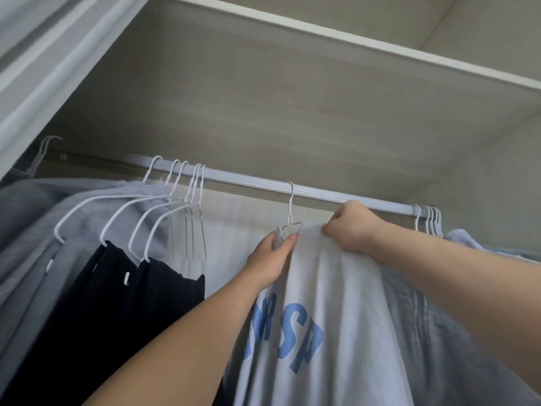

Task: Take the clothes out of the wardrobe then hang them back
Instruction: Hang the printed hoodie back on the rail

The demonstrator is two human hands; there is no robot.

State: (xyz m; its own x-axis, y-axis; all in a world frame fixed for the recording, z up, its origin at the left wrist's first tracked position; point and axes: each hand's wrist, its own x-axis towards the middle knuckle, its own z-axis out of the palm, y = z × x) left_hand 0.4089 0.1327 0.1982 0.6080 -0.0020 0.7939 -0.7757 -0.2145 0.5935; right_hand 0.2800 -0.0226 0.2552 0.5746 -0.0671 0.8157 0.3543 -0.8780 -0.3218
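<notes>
Grey jersey, soft and limp, is what I'm working with: the grey shirt (336,288) with blue lettering drapes straight down below both grips, so it will sag and slide wherever it isn't supported. I judge it light, with no stiffness of its own; all the shape comes from the white wire hanger (289,219) inside its neck.

My left hand (272,259) pinches the collar cloth between thumb and fingers, right under the hanger's twisted neck. My right hand (354,227) is clenched on a bunch of shoulder fabric, just to the right of that neck and a little higher. The hook rises straight above my left pinch and looks seated over the rail (234,180), though I can't tell how much weight it carries.

The wire is thin and smooth-coated, so I expect the shirt to slip off a shoulder if the hanger tips. The best hold is the hanger's neck itself, just above my left thumb, with the right hand steadying the shoulder seam rather than pulling.

To the left of my left grip hang dark garments (146,303) and a cluster of bare hangers (187,186); beyond my right hand, another bunch of hooks (427,218) crowds the rail.
</notes>
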